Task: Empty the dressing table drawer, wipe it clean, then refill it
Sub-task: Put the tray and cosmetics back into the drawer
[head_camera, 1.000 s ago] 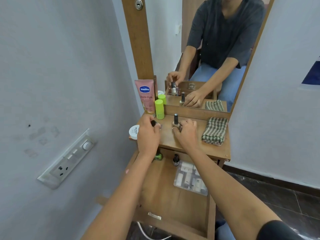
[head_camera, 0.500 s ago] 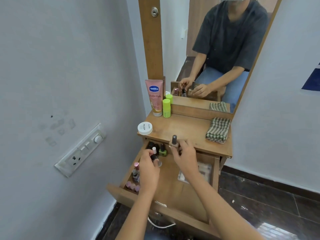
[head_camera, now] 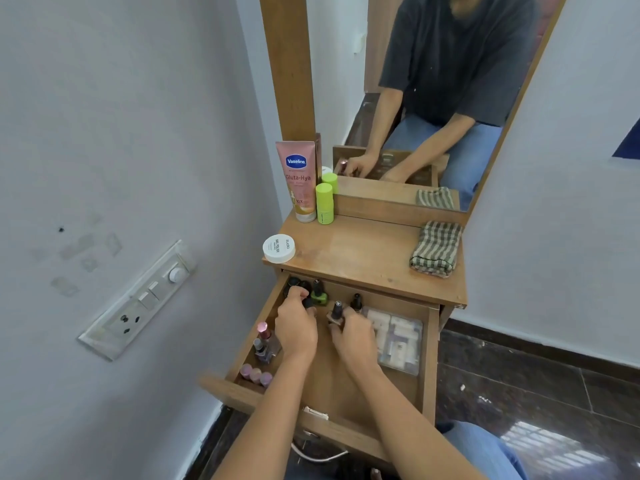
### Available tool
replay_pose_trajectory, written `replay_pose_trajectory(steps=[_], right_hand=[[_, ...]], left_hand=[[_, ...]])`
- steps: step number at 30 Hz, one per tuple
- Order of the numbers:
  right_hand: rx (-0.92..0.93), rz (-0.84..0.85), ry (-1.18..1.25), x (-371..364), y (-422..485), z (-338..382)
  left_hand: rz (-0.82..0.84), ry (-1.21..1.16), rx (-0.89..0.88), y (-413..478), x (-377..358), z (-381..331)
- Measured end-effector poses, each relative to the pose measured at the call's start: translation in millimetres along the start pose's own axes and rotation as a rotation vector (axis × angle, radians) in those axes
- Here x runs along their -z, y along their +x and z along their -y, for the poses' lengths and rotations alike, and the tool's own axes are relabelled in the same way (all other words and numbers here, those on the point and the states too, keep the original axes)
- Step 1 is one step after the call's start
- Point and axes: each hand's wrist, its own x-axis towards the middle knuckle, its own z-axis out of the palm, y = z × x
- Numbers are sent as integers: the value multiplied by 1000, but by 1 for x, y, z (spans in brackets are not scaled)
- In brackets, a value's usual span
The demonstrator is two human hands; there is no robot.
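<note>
The table top (head_camera: 363, 251) and drawer (head_camera: 367, 386) are smooth brown wood with a faint sheen. The folded cloth (head_camera: 436, 249) looks coarsely woven. The pink tube (head_camera: 298, 178) is glossy plastic; the floor tiles (head_camera: 519, 393) shine.

The pink lotion tube (head_camera: 300, 181) is showing "Vaseline", "Gluta-Hya" and "10X", while the white round jar lid (head_camera: 279, 248) is displaying "NAIL POLISH" beside smaller, unclear print.

Both bare forearms rise from the bottom edge to the frame's centre, close together. The left hand (head_camera: 296, 329), knuckles up, curls around a small dark bottle (head_camera: 307, 302). The right hand (head_camera: 353, 337) pinches a black-capped brown glass bottle (head_camera: 336, 313) upright.
</note>
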Motion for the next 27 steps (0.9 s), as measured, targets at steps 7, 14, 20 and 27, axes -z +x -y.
replay_pose_trajectory(steps=[7, 14, 20, 27], right_hand=[[19, -16, -50, -6, 4, -1], [39, -41, -39, -8, 5, 4], [24, -29, 0, -8, 8, 9], [-10, -4, 92, -13, 11, 6]], left_hand=[[-6, 19, -30, 7, -10, -1], [-79, -8, -60, 1, -13, -1], [-84, -97, 72, -3, -15, 4], [48, -201, 354, 6, -30, 18]])
